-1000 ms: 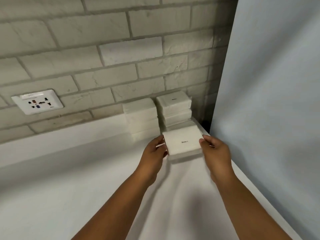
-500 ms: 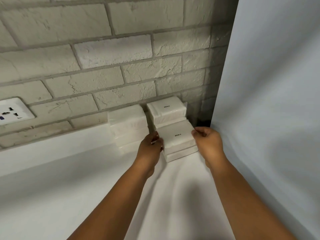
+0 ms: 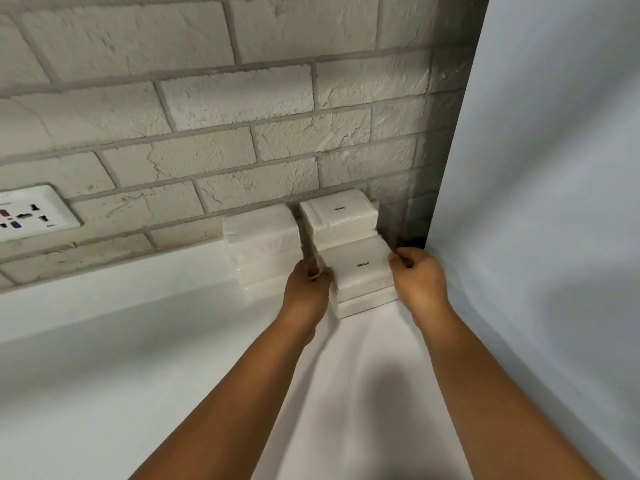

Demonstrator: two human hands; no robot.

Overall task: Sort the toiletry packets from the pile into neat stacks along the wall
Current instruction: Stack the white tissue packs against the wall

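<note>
Both hands hold the same white packet (image 3: 360,263) by its short ends: the left hand (image 3: 306,289) has its fingers curled against the left end, and the right hand (image 3: 420,278) pinches the right end between thumb and curled fingers. From the head view, that packet sits on top of a low front stack (image 3: 367,299) of similar white packets on the white surface (image 3: 138,358), close to the corner. A small dark printed mark shows on its top face.

Just behind it, touching the brick wall (image 3: 207,98), stands a taller stack (image 3: 337,216) whose top packet bears the same kind of mark. Beside that, to the left, is another stack (image 3: 261,247) of plain white packets, also against the wall.

Farther left on the wall, a white power socket (image 3: 31,213) is partly cut off by the frame edge. A pale blue-grey panel (image 3: 554,168) closes the right side, meeting the wall in a dark corner gap.
</note>
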